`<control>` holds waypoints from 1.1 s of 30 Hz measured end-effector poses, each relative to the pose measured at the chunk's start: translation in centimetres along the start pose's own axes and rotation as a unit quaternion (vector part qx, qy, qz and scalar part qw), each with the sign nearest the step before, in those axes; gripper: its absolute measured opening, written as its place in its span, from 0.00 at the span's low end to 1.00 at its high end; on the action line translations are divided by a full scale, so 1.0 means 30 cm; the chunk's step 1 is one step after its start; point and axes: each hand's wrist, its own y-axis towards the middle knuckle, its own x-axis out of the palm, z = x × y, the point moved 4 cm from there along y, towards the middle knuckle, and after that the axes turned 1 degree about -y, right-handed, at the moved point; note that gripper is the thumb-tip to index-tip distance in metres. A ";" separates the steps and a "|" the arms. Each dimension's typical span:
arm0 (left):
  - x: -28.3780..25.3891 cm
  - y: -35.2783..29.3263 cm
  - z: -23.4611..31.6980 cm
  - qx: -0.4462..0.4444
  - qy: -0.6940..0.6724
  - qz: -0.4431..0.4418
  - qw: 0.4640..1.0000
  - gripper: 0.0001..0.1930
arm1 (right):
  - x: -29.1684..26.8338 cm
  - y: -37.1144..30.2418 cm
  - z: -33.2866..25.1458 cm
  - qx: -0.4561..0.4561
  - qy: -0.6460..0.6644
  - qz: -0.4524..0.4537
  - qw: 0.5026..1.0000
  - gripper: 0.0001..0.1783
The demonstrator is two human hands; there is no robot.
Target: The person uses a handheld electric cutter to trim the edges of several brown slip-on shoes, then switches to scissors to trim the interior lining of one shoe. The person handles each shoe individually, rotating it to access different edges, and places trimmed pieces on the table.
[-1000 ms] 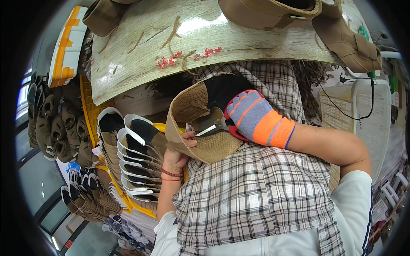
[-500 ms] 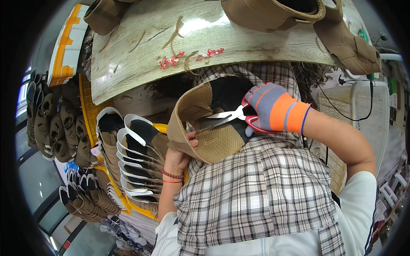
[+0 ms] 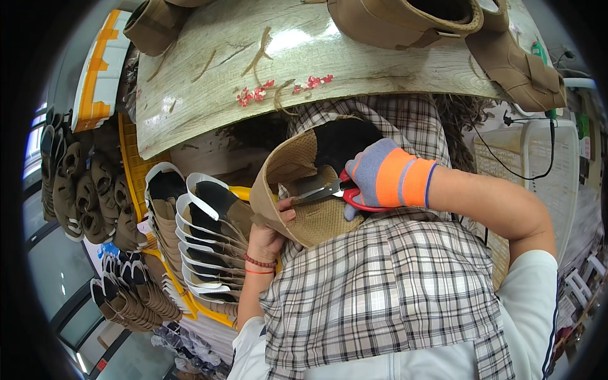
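Note:
Over my lap, a brown shoe upper (image 3: 269, 168) with a perforated tan lining and a black inner patch is held tilted, its hollow toward me. My bare left hand (image 3: 269, 233) grips its lower left edge, fingertips showing inside. In a grey and orange glove, my right hand (image 3: 380, 177) is closed round the red handles of a pair of scissors (image 3: 326, 192). The scissor blades reach into the upper's hollow and point toward my left fingertips. Whether they touch the material, I cannot tell.
A wood-patterned table (image 3: 209, 95) curves ahead, with brown shoes (image 3: 405, 22) along its far side. White-edged shoe uppers (image 3: 209, 253) stand stacked at my left by a yellow basket (image 3: 136, 158). A white plastic crate (image 3: 544, 158) and a black cable lie to the right.
My right hand has moved left and slightly down, pushing the scissors deeper into the upper. Their blades are closer together. My left hand keeps its grip with little movement.

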 end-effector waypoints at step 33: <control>0.008 0.008 0.027 -0.022 0.010 -0.049 0.999 0.17 | -0.026 0.014 -0.034 -0.095 -0.157 0.213 0.960 0.11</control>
